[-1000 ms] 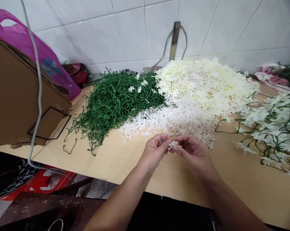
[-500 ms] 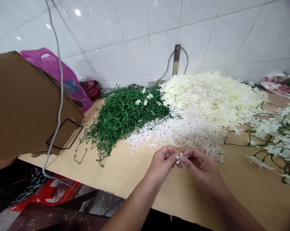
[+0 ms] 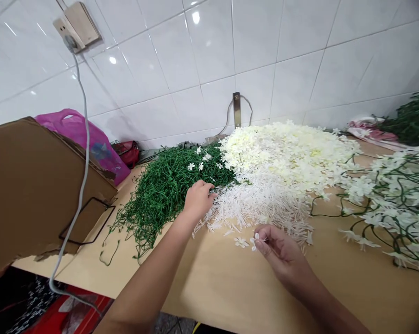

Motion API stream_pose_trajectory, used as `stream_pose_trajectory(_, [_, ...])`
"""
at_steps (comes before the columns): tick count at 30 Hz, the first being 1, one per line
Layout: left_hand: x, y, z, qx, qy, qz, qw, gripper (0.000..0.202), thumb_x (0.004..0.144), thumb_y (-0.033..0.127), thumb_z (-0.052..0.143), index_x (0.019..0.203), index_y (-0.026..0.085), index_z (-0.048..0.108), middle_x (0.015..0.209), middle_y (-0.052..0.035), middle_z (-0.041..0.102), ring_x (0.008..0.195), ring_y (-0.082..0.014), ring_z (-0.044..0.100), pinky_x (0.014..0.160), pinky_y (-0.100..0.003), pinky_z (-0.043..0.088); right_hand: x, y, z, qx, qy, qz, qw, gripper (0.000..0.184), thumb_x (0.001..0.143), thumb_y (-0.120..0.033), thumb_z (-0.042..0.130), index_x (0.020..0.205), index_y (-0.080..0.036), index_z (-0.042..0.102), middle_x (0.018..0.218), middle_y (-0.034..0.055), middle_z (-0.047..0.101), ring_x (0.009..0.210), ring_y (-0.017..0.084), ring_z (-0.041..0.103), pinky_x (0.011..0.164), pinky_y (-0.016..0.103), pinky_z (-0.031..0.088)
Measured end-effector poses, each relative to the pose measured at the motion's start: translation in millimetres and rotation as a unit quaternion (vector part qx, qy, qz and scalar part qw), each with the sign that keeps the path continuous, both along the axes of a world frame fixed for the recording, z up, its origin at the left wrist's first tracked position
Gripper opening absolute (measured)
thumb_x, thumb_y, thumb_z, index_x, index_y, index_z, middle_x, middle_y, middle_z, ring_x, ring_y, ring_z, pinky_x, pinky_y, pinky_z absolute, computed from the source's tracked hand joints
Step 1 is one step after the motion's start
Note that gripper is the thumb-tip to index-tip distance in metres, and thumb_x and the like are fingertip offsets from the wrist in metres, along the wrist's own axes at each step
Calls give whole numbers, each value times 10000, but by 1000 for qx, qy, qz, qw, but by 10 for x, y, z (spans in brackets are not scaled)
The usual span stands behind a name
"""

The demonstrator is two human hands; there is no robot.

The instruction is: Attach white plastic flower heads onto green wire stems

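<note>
My right hand (image 3: 282, 253) pinches a small white artificial flower (image 3: 255, 241) between thumb and fingertips, just above the table. A loose white flower piece (image 3: 241, 242) lies on the wood beside it. My left hand (image 3: 199, 199) is stretched out to where the pile of green plastic stems (image 3: 164, 185) meets the heap of thin white stamens (image 3: 261, 197). Its thumb and fingers look apart, and I make out nothing held in them. Behind the stamens rises a large mound of cream-white petals (image 3: 289, 148). A few white blossoms (image 3: 206, 157) rest on the green stems.
Finished-looking flower sprays (image 3: 397, 204) with green stems spread over the right side. At left stands a cardboard box (image 3: 39, 185), with a pink plastic bag (image 3: 80, 134) behind it. A grey cable (image 3: 86, 153) hangs from a wall socket (image 3: 75, 30) in front of the box.
My left hand has let go of the flower and moved away, left and forward, to the piles. The right hand keeps the flower. The view has tilted up and shifted a little.
</note>
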State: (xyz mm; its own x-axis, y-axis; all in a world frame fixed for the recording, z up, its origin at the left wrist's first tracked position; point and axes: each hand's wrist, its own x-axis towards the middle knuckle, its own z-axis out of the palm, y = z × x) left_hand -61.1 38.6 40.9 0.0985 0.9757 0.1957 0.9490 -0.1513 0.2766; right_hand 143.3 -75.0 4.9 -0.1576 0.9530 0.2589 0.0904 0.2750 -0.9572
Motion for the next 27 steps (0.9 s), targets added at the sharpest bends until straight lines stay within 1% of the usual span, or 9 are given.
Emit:
stream_pose_trajectory(3, [211, 81, -80, 12, -28, -18, 999, 109, 724, 228, 567, 766, 210, 665, 891, -77, 601, 949, -242, 512, 823, -350, 329, -5, -6, 5, 6, -15, -1, 1000, 134, 790, -285, 478, 689, -201, 450, 669, 14, 500, 614, 138, 473, 561, 259, 408])
stream_pose_trajectory(6, [282, 181, -74, 11, -72, -14, 997, 144, 747, 217, 532, 669, 214, 653, 782, -51, 636, 829, -212, 550, 780, -338, 339, -4, -2, 10, 4, -26, -7, 1000, 137, 791, -282, 472, 686, -199, 444, 668, 14, 495, 623, 140, 475, 573, 264, 413])
stream_pose_trajectory(11, [58, 348, 157, 20, -176, 18, 984, 207, 803, 265, 443, 888, 209, 624, 727, -30, 648, 606, -147, 546, 617, -274, 380, 3, -10, 58, 6, -24, -14, 1000, 138, 788, -274, 475, 677, -200, 441, 670, 13, 498, 619, 135, 476, 573, 258, 414])
stream_pose_trajectory(13, [-34, 329, 280, 31, -298, 13, 954, 176, 783, 245, 473, 878, 175, 604, 650, -19, 618, 581, -127, 536, 604, -249, 389, 9, -16, 69, 9, -15, -16, 1000, 141, 785, -280, 488, 674, -200, 454, 666, 12, 501, 621, 135, 479, 579, 257, 418])
stream_pose_trajectory(16, [-67, 129, 386, 10, -483, -10, 875, 123, 689, 272, 606, 713, 153, 591, 539, 9, 563, 545, -105, 504, 610, -236, 391, 29, -4, 54, -20, 21, -16, 999, 162, 771, -320, 530, 677, -199, 477, 677, 16, 516, 636, 138, 492, 581, 254, 426])
stream_pose_trajectory(19, [45, -227, 320, -42, -548, -25, 835, 177, 619, 306, 677, 664, 148, 612, 632, -9, 608, 596, -99, 508, 611, -223, 385, 56, 26, 28, -96, 115, 4, 989, 222, 733, -392, 586, 673, -201, 491, 698, 21, 537, 651, 142, 514, 583, 258, 442])
stream_pose_trajectory(22, [242, -593, 153, -121, -552, -37, 824, 170, 572, 287, 712, 649, 157, 636, 638, -8, 612, 597, -107, 504, 582, -223, 373, 73, 37, 41, -157, 250, 35, 955, 230, 703, -401, 630, 679, -212, 501, 747, 13, 559, 761, 160, 560, 725, 314, 467])
stream_pose_trajectory(24, [365, -775, 55, -163, -520, -58, 836, 128, 585, 268, 699, 637, 161, 654, 596, -3, 582, 575, -107, 485, 561, -224, 362, 73, 29, 73, -166, 315, 61, 933, 218, 680, -366, 666, 672, -216, 509, 744, -2, 549, 819, 165, 572, 826, 356, 445])
stream_pose_trajectory(27, [473, -916, -47, -187, -490, -87, 847, 88, 630, 245, 660, 629, 157, 652, 608, -9, 567, 591, -111, 484, 566, -228, 357, 61, 11, 118, -161, 332, 94, 925, 206, 664, -333, 687, 660, -216, 517, 709, -15, 532, 799, 160, 577, 839, 378, 446])
